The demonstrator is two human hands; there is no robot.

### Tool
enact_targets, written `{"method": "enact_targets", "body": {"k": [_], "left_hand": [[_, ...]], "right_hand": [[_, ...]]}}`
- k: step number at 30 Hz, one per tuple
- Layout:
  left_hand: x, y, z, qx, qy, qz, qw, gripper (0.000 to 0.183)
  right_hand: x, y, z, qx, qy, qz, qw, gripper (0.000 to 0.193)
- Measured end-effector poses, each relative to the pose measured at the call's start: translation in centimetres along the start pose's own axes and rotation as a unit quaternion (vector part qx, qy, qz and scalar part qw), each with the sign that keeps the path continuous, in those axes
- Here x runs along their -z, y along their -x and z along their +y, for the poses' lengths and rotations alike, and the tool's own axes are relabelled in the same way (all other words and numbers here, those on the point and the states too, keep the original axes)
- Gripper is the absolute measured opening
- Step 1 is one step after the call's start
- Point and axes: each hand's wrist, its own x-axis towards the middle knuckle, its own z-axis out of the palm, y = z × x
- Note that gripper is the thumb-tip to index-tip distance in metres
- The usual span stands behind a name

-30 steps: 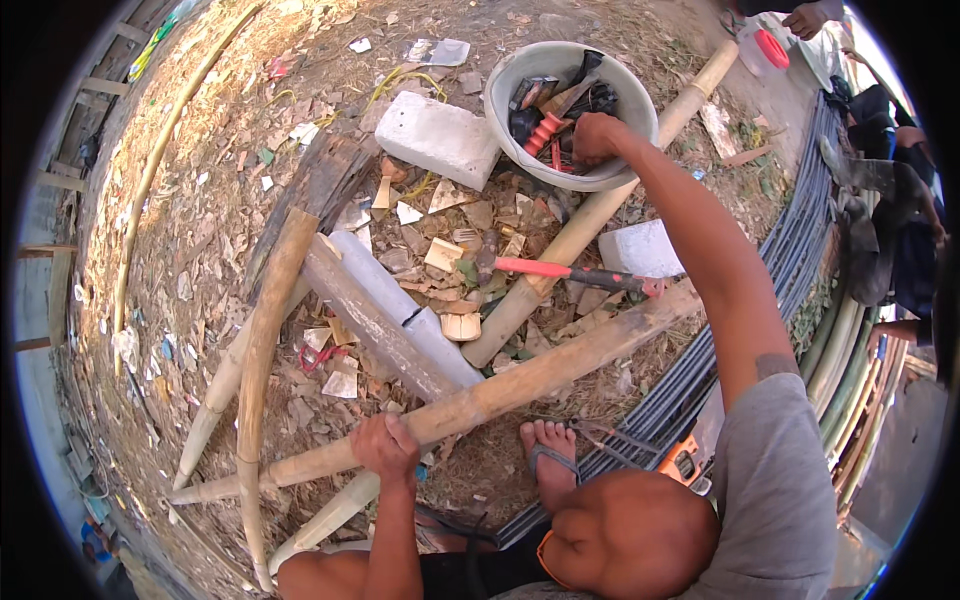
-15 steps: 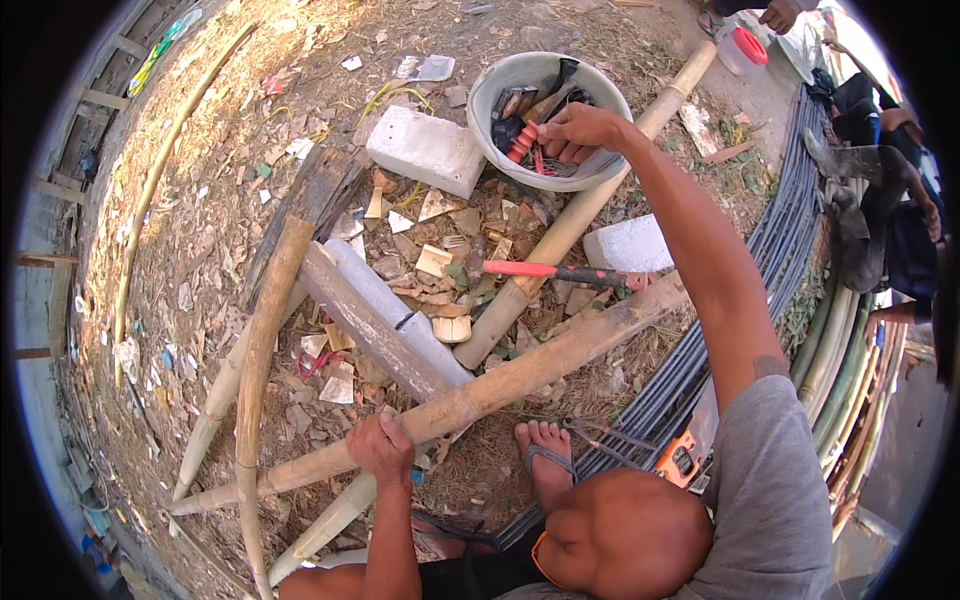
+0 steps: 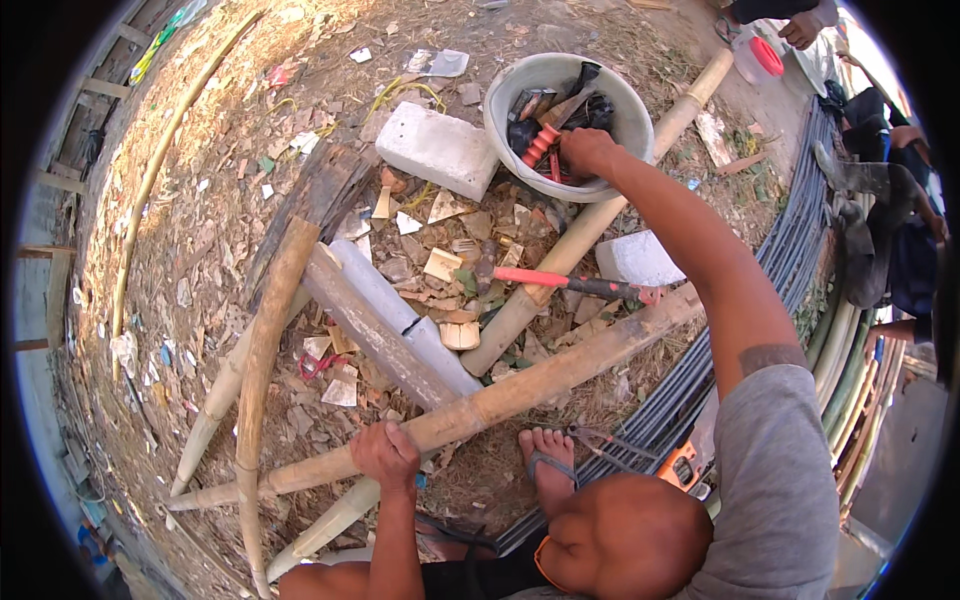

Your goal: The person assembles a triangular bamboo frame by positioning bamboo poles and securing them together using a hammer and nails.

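My left hand (image 3: 386,456) is wrapped round a long bamboo pole (image 3: 550,382) that slants up to the right in front of me. My right hand (image 3: 590,154) reaches down into a pale plastic bucket (image 3: 628,108), its fingers hidden among the contents. Beside those fingers lies a red-orange ribbed handle (image 3: 541,146), with dark tools and black plastic around it. A hammer (image 3: 560,281) with a red and black handle rests across another bamboo pole (image 3: 510,328), between the bucket and the held pole.
White blocks (image 3: 437,148) stand left of and below the bucket. A weathered plank (image 3: 375,325), a grey pipe (image 3: 400,310) and further bamboo (image 3: 268,370) lie at left. Dark rods (image 3: 660,385), pliers (image 3: 612,448) and an orange tape measure (image 3: 680,467) lie at right. Other people sit far right.
My right hand has gone deeper into the bucket, past the ribbed handle. The view has shifted slightly; my left hand keeps its hold on the bamboo pole.
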Motion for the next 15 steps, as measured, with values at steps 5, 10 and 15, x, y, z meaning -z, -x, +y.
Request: {"method": "enact_targets", "body": {"k": [5,10,15], "left_hand": [[0.1,0.2,0.1,0.002,0.023,-0.011,1.0,0.034],[-0.4,0.2,0.5,0.003,0.022,0.006,1.0,0.035],[0.3,0.5,-0.2,0.024,0.011,0.031,0.999,0.036]], "right_hand": [[0.4,0.2,0.6,-0.013,-0.01,-0.015,1.0,0.033],[3.2,3.3,3.7,-0.025,-0.252,-0.044,0.966,0.036],[7.4,12.0,0.2,0.066,-0.535,0.08,0.839,0.021]]}}
